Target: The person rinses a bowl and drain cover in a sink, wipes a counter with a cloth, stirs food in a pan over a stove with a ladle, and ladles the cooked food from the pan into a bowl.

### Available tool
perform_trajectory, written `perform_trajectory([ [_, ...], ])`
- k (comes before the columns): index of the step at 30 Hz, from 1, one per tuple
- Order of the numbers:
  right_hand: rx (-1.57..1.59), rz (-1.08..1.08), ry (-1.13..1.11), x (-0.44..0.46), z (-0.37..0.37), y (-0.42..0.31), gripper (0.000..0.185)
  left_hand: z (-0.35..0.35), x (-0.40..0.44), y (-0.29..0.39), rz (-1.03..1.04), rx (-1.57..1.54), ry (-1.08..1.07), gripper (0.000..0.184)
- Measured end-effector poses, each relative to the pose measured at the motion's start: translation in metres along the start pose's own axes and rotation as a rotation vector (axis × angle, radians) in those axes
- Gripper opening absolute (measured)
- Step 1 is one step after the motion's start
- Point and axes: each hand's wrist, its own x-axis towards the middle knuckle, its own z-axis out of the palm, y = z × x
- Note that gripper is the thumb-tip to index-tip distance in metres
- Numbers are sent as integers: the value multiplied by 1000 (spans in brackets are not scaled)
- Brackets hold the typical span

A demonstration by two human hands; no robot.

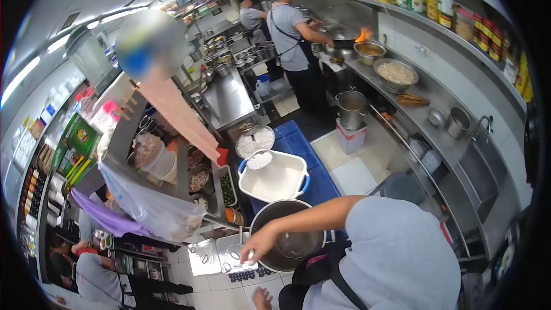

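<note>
My right hand [261,244] reaches across a large deep metal pot [262,213] and hangs by its left rim. Its fingers are curled together around a small pale thing I cannot make out. Below, at the bottom edge, my left hand [263,298] shows only in part, fingers apart and holding nothing visible. The pot's inside looks dark, with some liquid or shine at the bottom. Left of my right hand lie metal lids with knobs [205,257]. Just beyond the pot stands a white tub with blue handles [273,179], holding white powder and a bowl of it [259,160].
A blue chest [321,175] lies under the tub. Ingredient bowls and a plastic bag [152,201] crowd the left counter. Two co-workers [290,28] stand at the stove near a flame [364,35]; another [103,275] is lower left. A stockpot [351,109] stands on a bucket.
</note>
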Motion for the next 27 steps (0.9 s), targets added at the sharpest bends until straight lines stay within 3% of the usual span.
perform_trajectory([
  [1,145,109,2,-36,9,4,54,-5,-19,-7,94,484,-123,41],
  [2,232,236,65,-73,17,-9,55,10,-41,-13,127,723,-185,40],
  [5,393,300,226,-149,45,5,55,55,-85,-36,21,887,-205,38],
  [7,595,280,429,-185,65,15,56,85,-110,-47,-11,926,-208,37],
  [10,823,245,497,-222,92,23,56,126,-144,-60,-16,961,-207,35],
  [18,927,309,219,-271,162,49,56,182,-294,-167,148,885,32,32],
  [21,918,365,82,-278,186,42,52,234,-348,-151,65,849,243,35],
  [23,873,357,26,-290,199,25,51,250,-357,-157,38,697,115,35],
  [27,827,375,-73,-303,223,24,51,269,-383,-177,-78,647,155,37],
])
